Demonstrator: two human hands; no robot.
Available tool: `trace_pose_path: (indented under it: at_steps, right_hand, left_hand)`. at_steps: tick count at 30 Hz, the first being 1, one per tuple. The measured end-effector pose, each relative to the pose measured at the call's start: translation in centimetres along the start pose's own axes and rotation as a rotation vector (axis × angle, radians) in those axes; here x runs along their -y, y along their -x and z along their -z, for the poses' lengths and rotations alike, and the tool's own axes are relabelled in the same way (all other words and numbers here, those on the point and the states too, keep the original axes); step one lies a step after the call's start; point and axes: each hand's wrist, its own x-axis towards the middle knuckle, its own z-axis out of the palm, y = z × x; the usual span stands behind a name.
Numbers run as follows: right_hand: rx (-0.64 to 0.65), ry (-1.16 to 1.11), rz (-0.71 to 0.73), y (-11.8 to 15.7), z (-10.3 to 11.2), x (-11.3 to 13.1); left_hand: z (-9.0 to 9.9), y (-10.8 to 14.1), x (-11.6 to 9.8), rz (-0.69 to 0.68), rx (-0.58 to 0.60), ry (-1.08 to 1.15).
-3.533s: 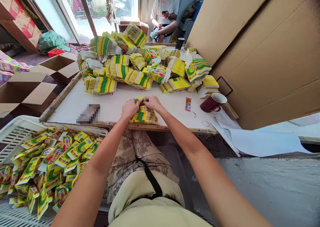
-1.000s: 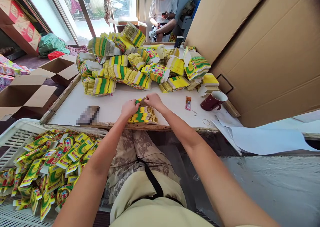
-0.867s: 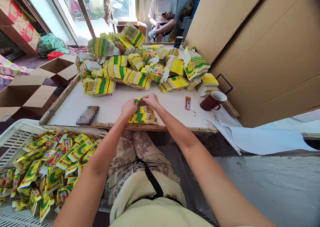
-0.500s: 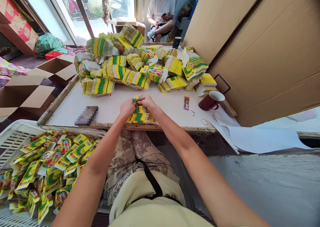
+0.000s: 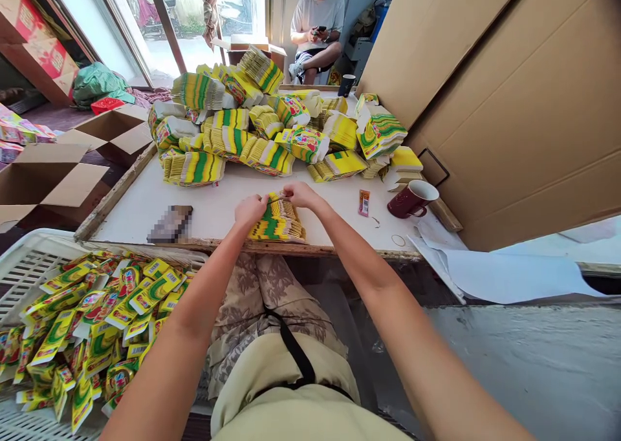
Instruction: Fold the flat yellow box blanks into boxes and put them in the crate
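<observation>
A fanned stack of flat yellow-green cartons (image 5: 279, 224) lies at the front edge of the white table (image 5: 334, 218). My left hand (image 5: 251, 209) is closed at the stack's upper left corner, its fingertips pinching the end of a thin carton piece. My right hand (image 5: 299, 195) pinches at the stack's far side, closed on the same piece, a short way right of the left hand. Most of that piece is too small to make out. Beyond both hands, bundles of similar cartons (image 5: 228, 140) are heaped across the back of the table.
A white basket (image 5: 36, 247) of folded cartons stands at the lower left. On the table are a blurred flat object (image 5: 171, 224), a small sachet (image 5: 363, 203) and a maroon mug (image 5: 412, 198). Open boxes (image 5: 72, 182) are left; a person (image 5: 317, 24) sits behind.
My hands have moved apart, the right one slightly up and to the right, uncovering more of the stack. The seated person's hands have come together around a phone.
</observation>
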Motion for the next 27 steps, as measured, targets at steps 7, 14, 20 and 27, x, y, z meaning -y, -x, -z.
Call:
trace_pose_path:
  at_steps: [7,14,20,27]
  right_hand:
    - [0.292,-0.086,0.113,3.3,1.3,-1.4]
    - [0.042,-0.027,0.105,3.5,1.1,-2.0]
    - [-0.236,0.135,0.099,2.4,-0.9,-1.4]
    - [-0.265,0.281,0.130,3.3,-0.9,-0.9]
  left_hand:
    - [0.3,-1.2,-0.1,0.022,0.026,0.008]
    - [0.2,-0.8,-0.3,-0.038,-0.007,-0.023]
    - [0.2,-0.7,-0.3,-0.040,-0.009,-0.040]
    - [-0.1,-1.0,-0.3,-0.019,-0.015,-0.032]
